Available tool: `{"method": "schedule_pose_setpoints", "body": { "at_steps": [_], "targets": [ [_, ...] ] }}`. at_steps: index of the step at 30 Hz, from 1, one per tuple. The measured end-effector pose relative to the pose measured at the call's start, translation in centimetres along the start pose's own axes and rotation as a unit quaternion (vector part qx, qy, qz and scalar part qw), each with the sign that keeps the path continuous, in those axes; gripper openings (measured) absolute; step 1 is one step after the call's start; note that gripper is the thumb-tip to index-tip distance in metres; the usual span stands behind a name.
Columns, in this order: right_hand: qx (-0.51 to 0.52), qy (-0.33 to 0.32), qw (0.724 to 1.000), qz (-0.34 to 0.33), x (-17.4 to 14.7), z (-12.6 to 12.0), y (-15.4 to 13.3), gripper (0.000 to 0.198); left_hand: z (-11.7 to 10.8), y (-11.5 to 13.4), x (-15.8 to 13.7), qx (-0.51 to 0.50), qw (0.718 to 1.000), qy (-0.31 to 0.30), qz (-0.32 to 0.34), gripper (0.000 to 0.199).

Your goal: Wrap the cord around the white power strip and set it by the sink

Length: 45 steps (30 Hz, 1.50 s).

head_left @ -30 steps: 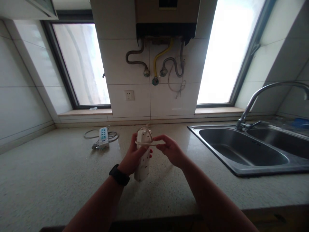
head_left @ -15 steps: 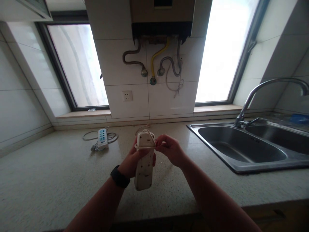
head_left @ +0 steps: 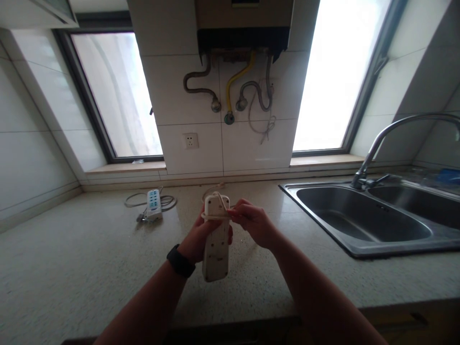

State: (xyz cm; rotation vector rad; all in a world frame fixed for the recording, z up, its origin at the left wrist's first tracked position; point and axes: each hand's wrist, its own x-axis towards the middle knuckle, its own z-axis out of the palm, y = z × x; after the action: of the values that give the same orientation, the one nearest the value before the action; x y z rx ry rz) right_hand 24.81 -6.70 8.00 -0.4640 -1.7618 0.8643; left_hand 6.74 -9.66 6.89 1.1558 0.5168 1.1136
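A white power strip (head_left: 216,258) is held upright above the counter, its screwed back face towards me. Wrapped round its upper part is a pale cord (head_left: 214,217). My left hand (head_left: 200,235) grips the strip from the left, thumb across the back and fingertips showing at its right edge. At the strip's upper right edge, my right hand (head_left: 251,220) pinches the cord between thumb and fingers. Part of the cord lies on the counter behind the strip.
A second power strip (head_left: 154,203) with blue sockets lies on the counter (head_left: 89,258) at the back left, its grey cable looped round it. To the right is a double steel sink (head_left: 354,247) with a tall faucet (head_left: 370,153). A wall socket (head_left: 190,140) is behind.
My right hand has drawn the cord slightly at the strip's right edge, and the loop there looks smaller. The left hand keeps its hold. The view has shifted slightly.
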Motion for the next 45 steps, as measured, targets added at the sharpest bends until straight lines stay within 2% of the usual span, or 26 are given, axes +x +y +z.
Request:
{"method": "schedule_pose_setpoints", "body": {
  "at_steps": [7,13,19,25,34,38,42,45],
  "targets": [
    [0.093,-0.05,0.992,0.068,-0.4,-0.5,0.9,0.016,-1.2,-0.1,0.0,0.002,0.995,-0.094,-0.022,0.036],
    [0.122,-0.036,0.988,0.089,-0.3,-0.9,0.9,0.02,-1.6,-0.2,0.1,-0.009,0.987,-0.16,-0.02,0.034],
    [0.108,-0.028,0.991,0.07,-0.3,-0.8,0.0,0.023,-1.7,-0.5,0.1,0.003,0.987,-0.161,-0.009,0.035],
    [0.081,-0.024,0.996,0.001,-0.4,-0.8,-0.2,0.018,-1.5,-0.3,0.2,-0.01,0.983,-0.181,0.01,0.056],
    [-0.033,-0.005,0.999,-0.032,-0.5,-1.0,-0.2,0.01,-0.2,0.4,-0.1,-0.041,0.99,-0.122,0.051,0.063],
    [-0.015,-0.025,0.999,-0.032,-0.6,-1.0,0.0,0.006,-0.4,0.2,0.1,-0.044,0.988,-0.124,0.075,0.068],
    [0.062,-0.05,0.996,0.029,-0.7,-0.9,0.4,0.016,-0.8,-0.1,0.3,-0.066,0.986,-0.15,0.038,0.062],
    [0.116,-0.078,0.987,0.084,-0.7,-0.9,0.8,0.046,-1.0,-0.2,0.2,-0.099,0.977,-0.187,0.016,0.059]
  ]
}}
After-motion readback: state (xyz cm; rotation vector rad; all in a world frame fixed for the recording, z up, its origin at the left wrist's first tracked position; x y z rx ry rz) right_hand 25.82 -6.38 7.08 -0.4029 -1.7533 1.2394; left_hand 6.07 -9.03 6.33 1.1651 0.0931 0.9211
